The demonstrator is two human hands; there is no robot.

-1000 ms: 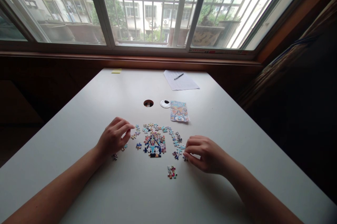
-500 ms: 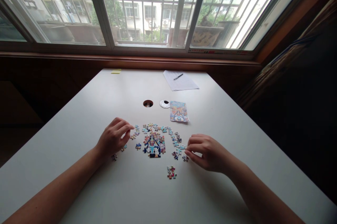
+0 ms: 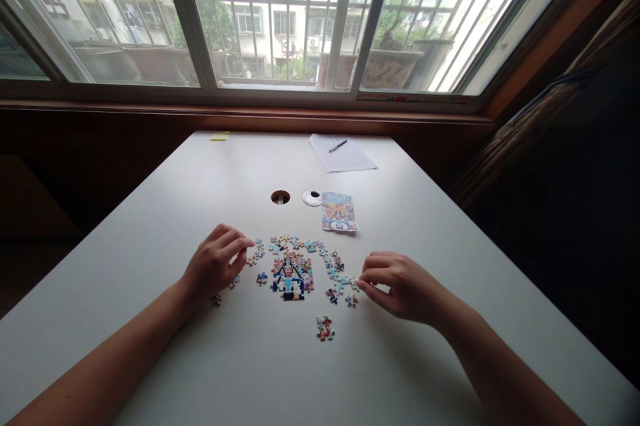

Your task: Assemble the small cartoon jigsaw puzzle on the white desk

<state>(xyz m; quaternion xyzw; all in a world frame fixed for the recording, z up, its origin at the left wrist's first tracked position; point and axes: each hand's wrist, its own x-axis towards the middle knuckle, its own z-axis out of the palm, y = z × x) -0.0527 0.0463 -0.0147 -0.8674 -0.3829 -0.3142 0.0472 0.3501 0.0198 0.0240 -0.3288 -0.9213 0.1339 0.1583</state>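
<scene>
A partly joined jigsaw puzzle (image 3: 293,277) lies flat on the white table, its lower edge showing a blue dog-like figure. My left hand (image 3: 216,259) hovers at its left, fingers loosely bent and apart, nothing visible in them. Loose puzzle pieces (image 3: 257,253) lie by its fingertips, and others are partly hidden under it. On the right, my right hand (image 3: 395,283) has thumb and index finger brought together at a small puzzle piece (image 3: 355,284) at the end of a curved row. A small joined cluster (image 3: 325,328) sits nearer to me.
Behind the puzzle lies a printed picture sheet (image 3: 339,212), beside a round cable-hole cover (image 3: 313,198) and an open cable hole (image 3: 281,197). Farther back are papers (image 3: 345,158) with a pen (image 3: 338,146) and a yellow sticky note (image 3: 220,137). A barred window stands beyond the table.
My right hand has shifted slightly right and up, uncovering more of the pieces by its fingertips. My left hand has stayed almost still.
</scene>
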